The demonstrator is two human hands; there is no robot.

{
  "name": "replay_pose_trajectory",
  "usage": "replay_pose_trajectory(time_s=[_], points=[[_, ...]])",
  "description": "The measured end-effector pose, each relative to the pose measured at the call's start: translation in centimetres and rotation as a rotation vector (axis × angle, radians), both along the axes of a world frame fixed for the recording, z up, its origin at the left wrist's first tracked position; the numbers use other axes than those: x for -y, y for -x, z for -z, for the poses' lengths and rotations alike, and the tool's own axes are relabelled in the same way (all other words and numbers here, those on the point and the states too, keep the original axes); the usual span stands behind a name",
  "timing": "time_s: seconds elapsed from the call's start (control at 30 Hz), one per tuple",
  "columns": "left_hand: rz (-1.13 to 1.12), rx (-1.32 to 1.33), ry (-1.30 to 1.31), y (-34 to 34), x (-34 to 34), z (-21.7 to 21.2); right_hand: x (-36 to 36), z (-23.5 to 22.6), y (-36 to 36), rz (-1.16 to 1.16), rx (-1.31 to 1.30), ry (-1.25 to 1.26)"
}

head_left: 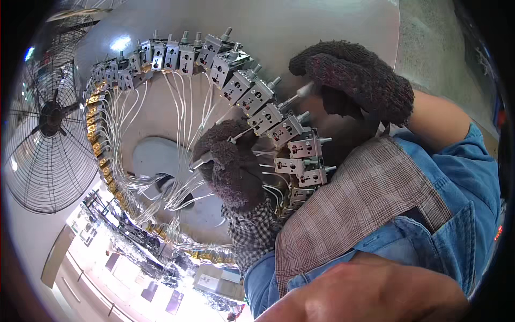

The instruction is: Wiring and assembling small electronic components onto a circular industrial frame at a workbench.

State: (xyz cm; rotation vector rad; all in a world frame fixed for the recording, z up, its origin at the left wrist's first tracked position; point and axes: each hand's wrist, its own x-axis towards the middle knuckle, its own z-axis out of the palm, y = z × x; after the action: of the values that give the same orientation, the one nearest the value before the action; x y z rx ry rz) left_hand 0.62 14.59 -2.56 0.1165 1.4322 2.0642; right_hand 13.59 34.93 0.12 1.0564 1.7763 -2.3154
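Note:
Both my hands wear dark knitted gloves. My left hand (228, 163) is closed inside the ring of parts. A thin pale rod (241, 135) sticks out of its fingers toward one small grey metal box (265, 119), and a short silver cylinder (201, 161) shows at its other side. Whether these are one piece I cannot tell. From that box a shaft with a pale tip (304, 89) points to my right hand (357, 80). The right fingers are curled beside the tip; their inner side is hidden, so a grip does not show.
Several similar metal boxes (171, 55) with short shafts stand along a round rim, trailing white wires (185, 115). Brass-coloured fittings (95, 131) line the left side. A round grey plate (155, 155) lies in the middle. A caged fan (51, 121) stands at left.

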Motion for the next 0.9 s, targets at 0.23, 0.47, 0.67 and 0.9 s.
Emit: replay_pose_trajectory(time_s=[0.23,0.47,0.67,0.9], points=[[-0.033,0.018,-0.027,-0.2,0.2,0.2,-0.4,-1.1,0.0,-0.09,-0.042,0.095],[0.003,-0.015,0.016,-0.2,0.1,0.0,0.1,-0.3,0.1,-0.007,-0.102,-0.074],[0.01,-0.051,0.063,-0.1,-0.2,-0.2,-0.5,-1.9,0.7,-0.025,0.088,0.174],[-0.037,-0.034,0.023,-0.5,-0.5,-0.5,-0.2,-0.2,0.2,-0.019,0.019,0.071]])
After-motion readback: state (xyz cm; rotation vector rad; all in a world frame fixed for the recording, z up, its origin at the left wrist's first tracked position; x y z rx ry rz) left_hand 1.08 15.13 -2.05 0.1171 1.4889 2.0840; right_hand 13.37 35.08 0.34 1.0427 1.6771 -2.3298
